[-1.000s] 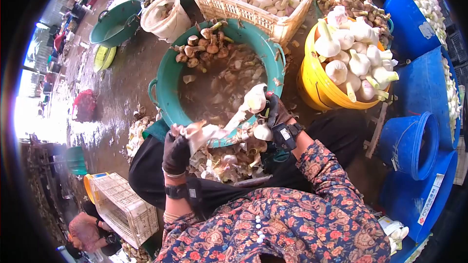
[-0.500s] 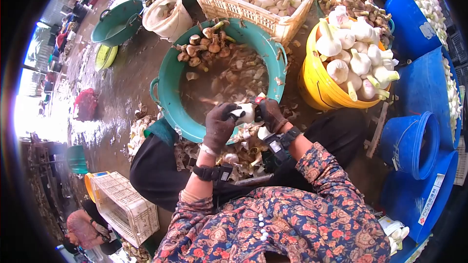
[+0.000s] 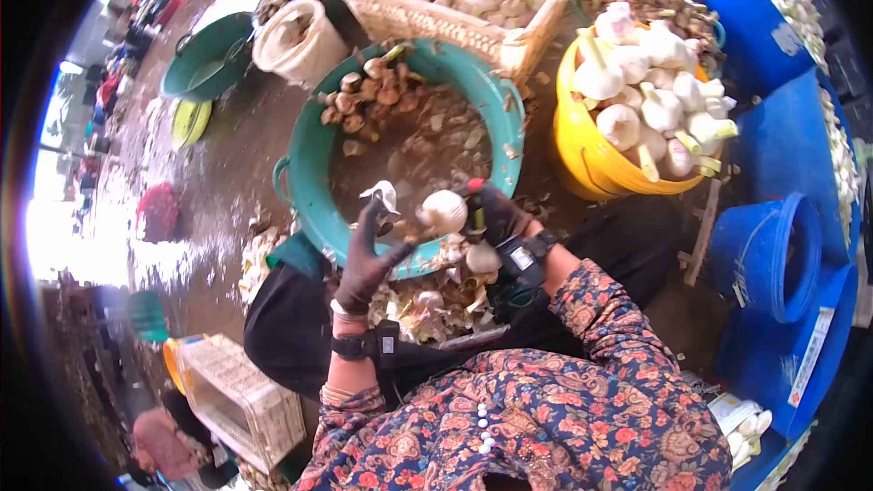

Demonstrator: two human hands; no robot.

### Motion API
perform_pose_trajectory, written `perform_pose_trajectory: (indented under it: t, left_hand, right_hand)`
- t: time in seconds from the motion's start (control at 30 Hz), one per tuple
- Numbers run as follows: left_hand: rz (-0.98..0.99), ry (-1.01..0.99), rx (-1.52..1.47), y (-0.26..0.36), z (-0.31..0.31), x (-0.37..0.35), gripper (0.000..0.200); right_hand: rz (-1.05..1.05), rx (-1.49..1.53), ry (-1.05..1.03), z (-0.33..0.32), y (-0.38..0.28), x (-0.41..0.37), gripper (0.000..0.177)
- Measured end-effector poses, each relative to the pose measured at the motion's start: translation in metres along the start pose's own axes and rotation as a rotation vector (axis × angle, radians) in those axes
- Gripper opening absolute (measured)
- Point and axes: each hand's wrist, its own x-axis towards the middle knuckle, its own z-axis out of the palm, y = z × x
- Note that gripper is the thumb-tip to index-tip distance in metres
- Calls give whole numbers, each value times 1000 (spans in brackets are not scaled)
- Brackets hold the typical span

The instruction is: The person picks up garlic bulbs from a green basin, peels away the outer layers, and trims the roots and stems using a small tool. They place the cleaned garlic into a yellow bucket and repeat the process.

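My right hand (image 3: 500, 216), in a dark glove, is closed at the stem side of a white garlic bulb (image 3: 445, 212) over the near rim of a green tub (image 3: 305, 150). Something small and red (image 3: 476, 185) shows at its fingers. To the left, my gloved left hand (image 3: 366, 259) has its thumb and fingers spread, and a strip of white garlic skin (image 3: 383, 195) is at its fingertips. Murky water, loose skins and a cluster of brownish garlic bulbs (image 3: 373, 91) lie in the tub. Another pale bulb (image 3: 482, 258) is just below my right hand.
A yellow bucket (image 3: 582, 159) heaped with white garlic stands at the right, with blue tubs (image 3: 773, 141) beyond. Behind the green tub are a garlic-filled crate (image 3: 427, 14) and a white bucket (image 3: 305, 45). Peelings (image 3: 427, 305) lie between my legs. Another person (image 3: 168, 444) is at lower left.
My left hand has come away from the garlic bulb, moving left and down with fingers spreading and a strip of skin at the tips. My right hand keeps the bulb. The view has shifted slightly.
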Motion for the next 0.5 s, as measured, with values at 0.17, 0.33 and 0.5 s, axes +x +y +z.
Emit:
perform_pose_trajectory:
  t: [0.17,0.33,0.5]
  left_hand:
    - [-107,-268,-5,-5,43,21,63]
    - [-112,-209,302,-23,40,15,27]
    - [-266,-113,74,-7,39,0,34]
  right_hand:
    - [-17,-65,-22,-15,29,6,34]
    - [-492,-943,-67,-37,40,24,28]
    - [-633,-922,-26,-29,35,23,30]
